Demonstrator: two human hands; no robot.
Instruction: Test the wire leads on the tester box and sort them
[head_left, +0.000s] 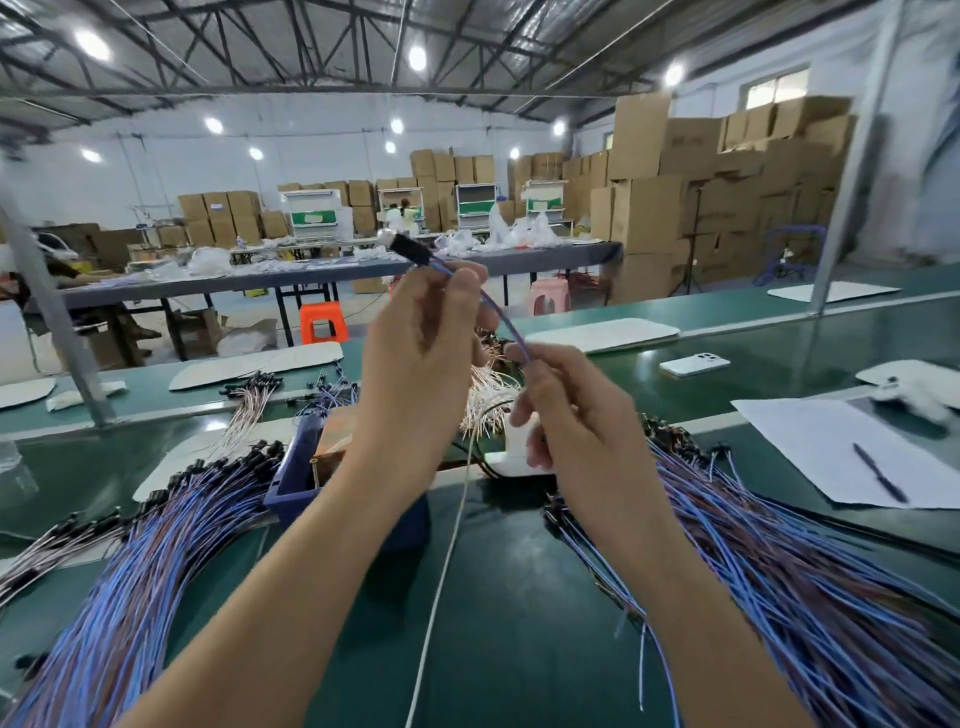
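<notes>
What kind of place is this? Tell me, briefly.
Probably a factory assembly hall: bundles of wire leads on a green bench, stacked cardboard boxes, steel-truss roof.

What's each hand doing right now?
Left hand: pinches the wire lead near its black connector end.
Right hand: pinches the same lead lower down.

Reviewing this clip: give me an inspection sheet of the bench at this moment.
Surface: green bench, glossy.
Job's things: one wire lead held up; left pile and right pile of blue leads; blue tray partly behind the left forearm, contents unclear.
Clutter: phone, paper with pen.
Grippers: left hand holds the lead near its black plug; right hand pinches its lower end.
Cables: white cord runs down the bench centre.
Surroundings: stacked cartons, orange stool.
</notes>
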